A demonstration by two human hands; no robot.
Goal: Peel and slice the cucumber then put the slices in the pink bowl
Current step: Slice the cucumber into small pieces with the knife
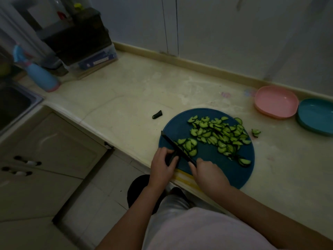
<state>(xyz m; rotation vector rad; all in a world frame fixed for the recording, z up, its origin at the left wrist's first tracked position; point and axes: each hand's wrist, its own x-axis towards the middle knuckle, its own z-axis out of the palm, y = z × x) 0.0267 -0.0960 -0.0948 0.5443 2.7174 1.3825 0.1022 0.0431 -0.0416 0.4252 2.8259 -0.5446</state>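
1. Dim kitchen with a pale cream counter [126, 83]; sink [12, 105] at far left, blue spray bottle [42, 76] beside it, both well away from the fingers.
2. Left of the left fingertips and apart from them: a dark cut-off end [157, 114] lying on bare counter.
3. Left hand [162, 164] at the near-left edge of the round blue cutting board [211, 155], fingers curled round the dark cucumber stub [172, 158], tips close against the blade. Short, rounded, probably slick and apt to roll; best pinned down firmly with fingertips tucked back.
4. Black knife [177, 147] slanting between the hands, tip pointing away. Right hand [209, 172] closed round the handle, itself mostly hidden.
5. Right of the right hand's fingers: cucumber slices [219, 136] heaped across the board as half-moons, dark skin apparently on. Light, thin, soft and wet; likely to cling to blade and skin or slide off the rim. Better gathered in loose handfuls, or lifted on the blade's flat, than pinched singly.
6. Further right, off the board: stray slices [255, 132] on the counter.
7. Far beyond both hands, at the right: pink bowl [276, 102], nothing visible inside, just beside a blue bowl [315, 116].
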